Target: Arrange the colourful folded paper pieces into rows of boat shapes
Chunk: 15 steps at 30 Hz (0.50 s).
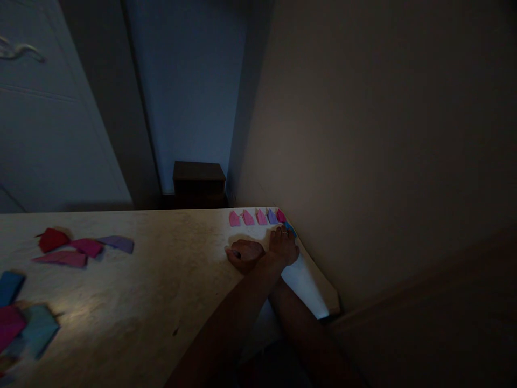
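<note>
My forearms cross over the table, the left one on top. My left hand [284, 246], with a ring on a finger, lies at the right end of a row. Its fingers bend over a blue folded paper piece [291, 229], which they partly cover. Beside it, my right hand [245, 254] rests loosely closed on the tabletop, and nothing shows in it. Beyond the hands, along the far edge, the row holds a magenta folded paper piece [280, 215], a lavender piece [272, 216] and several pink pieces [247, 217].
At the left of the table [173, 258] lie a red folded piece [54, 240], pink ones, a lavender one [117, 242] and a teal one [40, 328]. A wall [343, 134] borders the right side. Past the far edge stand a small dark box-like cabinet [199, 171] and a door [48, 124].
</note>
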Each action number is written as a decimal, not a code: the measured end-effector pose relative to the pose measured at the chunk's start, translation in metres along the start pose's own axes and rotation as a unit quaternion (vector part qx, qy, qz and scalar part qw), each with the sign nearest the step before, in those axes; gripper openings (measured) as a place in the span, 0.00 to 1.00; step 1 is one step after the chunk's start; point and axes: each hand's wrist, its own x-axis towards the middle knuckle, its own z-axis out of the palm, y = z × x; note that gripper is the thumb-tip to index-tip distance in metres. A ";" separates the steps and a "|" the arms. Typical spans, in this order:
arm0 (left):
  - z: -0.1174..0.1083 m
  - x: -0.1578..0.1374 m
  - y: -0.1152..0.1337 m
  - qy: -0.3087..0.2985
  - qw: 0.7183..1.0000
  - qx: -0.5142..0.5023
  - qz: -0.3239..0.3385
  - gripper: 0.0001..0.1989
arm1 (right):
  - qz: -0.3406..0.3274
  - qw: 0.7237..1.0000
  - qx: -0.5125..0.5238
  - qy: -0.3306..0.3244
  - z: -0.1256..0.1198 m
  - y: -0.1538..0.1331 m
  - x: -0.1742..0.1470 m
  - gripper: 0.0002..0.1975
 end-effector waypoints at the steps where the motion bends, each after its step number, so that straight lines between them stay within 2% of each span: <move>1: -0.001 0.000 0.000 -0.004 1.000 -0.002 -0.001 0.28 | -0.003 1.000 -0.001 0.001 0.000 0.000 0.000 0.17; 5: -0.002 -0.003 0.001 -0.018 1.000 -0.006 0.009 0.32 | -0.016 1.000 -0.003 0.004 0.002 0.001 -0.001 0.18; 9: -0.001 -0.010 0.002 -0.037 0.999 -0.012 0.020 0.36 | -0.033 0.999 0.001 0.006 0.002 0.001 -0.002 0.14; 11: -0.003 -0.014 0.002 -0.039 0.999 -0.018 0.017 0.37 | -0.044 0.999 0.003 0.009 0.001 0.001 -0.004 0.16; 15: -0.015 -0.025 0.005 0.016 0.998 -0.035 0.042 0.30 | -0.057 0.998 0.003 0.024 -0.003 -0.001 -0.012 0.17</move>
